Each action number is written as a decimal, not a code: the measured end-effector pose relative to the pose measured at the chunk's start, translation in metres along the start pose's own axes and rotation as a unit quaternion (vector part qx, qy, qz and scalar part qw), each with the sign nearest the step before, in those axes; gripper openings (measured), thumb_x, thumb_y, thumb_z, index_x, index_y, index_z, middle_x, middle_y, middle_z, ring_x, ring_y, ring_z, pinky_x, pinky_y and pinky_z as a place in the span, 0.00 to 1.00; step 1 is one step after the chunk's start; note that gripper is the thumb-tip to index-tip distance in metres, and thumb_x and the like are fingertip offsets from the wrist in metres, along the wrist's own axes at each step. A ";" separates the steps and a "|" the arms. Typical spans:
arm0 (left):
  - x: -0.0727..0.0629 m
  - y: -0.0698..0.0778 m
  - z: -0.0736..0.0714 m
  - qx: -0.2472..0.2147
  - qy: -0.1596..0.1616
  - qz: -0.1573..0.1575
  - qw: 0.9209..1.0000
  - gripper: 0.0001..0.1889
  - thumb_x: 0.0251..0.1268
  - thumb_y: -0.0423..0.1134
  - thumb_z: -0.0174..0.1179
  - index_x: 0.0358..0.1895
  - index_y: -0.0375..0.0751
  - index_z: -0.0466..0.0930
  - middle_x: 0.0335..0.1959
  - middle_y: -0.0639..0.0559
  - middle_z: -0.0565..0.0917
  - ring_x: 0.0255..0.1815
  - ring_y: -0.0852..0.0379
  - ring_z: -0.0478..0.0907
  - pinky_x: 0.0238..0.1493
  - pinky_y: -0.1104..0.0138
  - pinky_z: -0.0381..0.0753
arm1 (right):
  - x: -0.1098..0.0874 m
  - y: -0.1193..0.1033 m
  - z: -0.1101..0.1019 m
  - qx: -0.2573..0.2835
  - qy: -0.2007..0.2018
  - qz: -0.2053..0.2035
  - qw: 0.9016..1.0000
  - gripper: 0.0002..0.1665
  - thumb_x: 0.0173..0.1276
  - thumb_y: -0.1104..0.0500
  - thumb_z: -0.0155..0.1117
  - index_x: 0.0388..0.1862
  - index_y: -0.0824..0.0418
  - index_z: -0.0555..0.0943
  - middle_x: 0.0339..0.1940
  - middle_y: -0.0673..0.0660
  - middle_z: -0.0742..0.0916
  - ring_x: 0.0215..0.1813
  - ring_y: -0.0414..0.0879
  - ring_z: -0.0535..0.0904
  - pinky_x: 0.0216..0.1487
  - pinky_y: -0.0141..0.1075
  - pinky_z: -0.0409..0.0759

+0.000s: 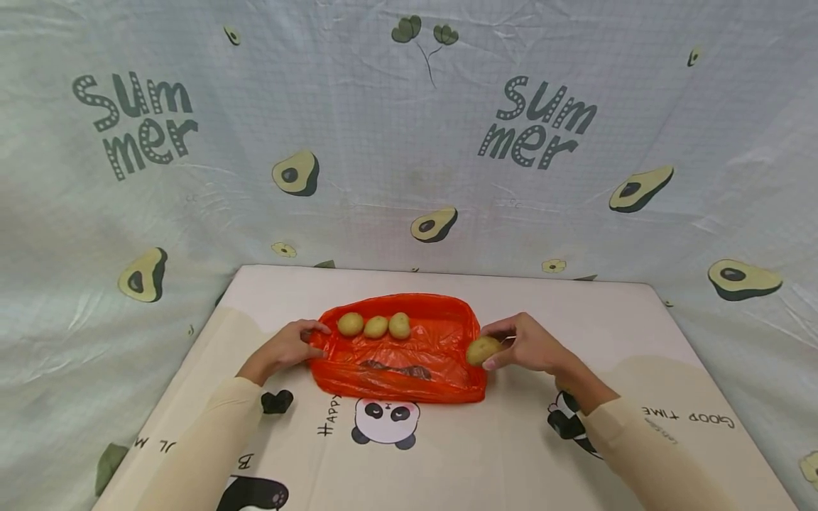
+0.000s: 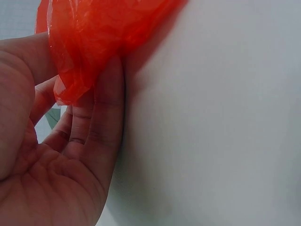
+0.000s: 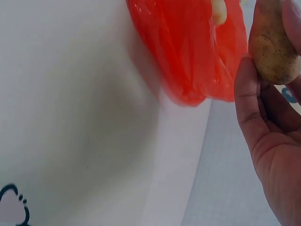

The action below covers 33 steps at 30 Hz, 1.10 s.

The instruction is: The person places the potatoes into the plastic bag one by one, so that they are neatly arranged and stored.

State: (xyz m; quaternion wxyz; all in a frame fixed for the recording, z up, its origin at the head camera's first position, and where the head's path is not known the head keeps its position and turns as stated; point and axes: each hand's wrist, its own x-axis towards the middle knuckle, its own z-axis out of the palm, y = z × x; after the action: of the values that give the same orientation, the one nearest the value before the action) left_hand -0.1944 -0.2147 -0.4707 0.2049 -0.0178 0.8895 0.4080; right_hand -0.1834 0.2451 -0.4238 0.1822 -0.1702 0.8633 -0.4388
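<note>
A red plastic bag lies spread on the table with its mouth wide. Inside it, along the back left, three potatoes sit in a row. My left hand grips the bag's left end; the left wrist view has the crumpled red plastic between thumb and fingers. At the bag's right rim, my right hand holds another potato between thumb and fingertips. That potato shows brownish and a little dirty in the right wrist view, raised beside the bag.
The pale table carries printed pandas and lettering, one panda face just in front of the bag. Behind the table's far edge hangs a light curtain with avocado prints and "summer" lettering, which also runs along both sides.
</note>
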 end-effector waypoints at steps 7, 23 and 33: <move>-0.001 -0.003 0.000 0.004 -0.002 -0.008 1.000 0.23 0.64 0.33 0.67 0.63 0.39 0.78 0.64 0.32 0.75 0.57 0.39 0.76 0.51 0.59 0.89 | 0.004 -0.004 0.011 -0.002 -0.004 -0.021 1.000 0.23 0.55 0.55 0.84 0.50 0.59 0.90 0.42 0.54 0.91 0.44 0.49 0.82 0.46 0.33 0.85; -0.001 -0.001 -0.001 0.009 0.000 -0.004 1.000 0.23 0.63 0.35 0.68 0.62 0.39 0.79 0.62 0.33 0.76 0.57 0.40 0.76 0.50 0.60 0.88 | 0.013 -0.018 0.026 -0.013 0.012 -0.021 1.000 0.25 0.57 0.55 0.83 0.52 0.62 0.89 0.42 0.56 0.90 0.43 0.48 0.81 0.43 0.32 0.83; 0.000 0.000 -0.001 -0.002 0.001 -0.005 1.000 0.23 0.62 0.33 0.68 0.62 0.39 0.79 0.62 0.33 0.75 0.56 0.40 0.75 0.51 0.59 0.88 | 0.015 -0.024 0.034 -0.011 0.027 -0.009 1.000 0.28 0.59 0.55 0.82 0.57 0.64 0.87 0.44 0.56 0.90 0.44 0.47 0.82 0.43 0.31 0.85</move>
State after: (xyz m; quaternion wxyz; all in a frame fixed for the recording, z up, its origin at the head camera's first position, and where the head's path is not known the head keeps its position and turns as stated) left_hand -0.1949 -0.2153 -0.4703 0.2054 -0.0229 0.8888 0.4091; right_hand -0.1776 0.2011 -0.4251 0.1525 -0.1682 0.8710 -0.4357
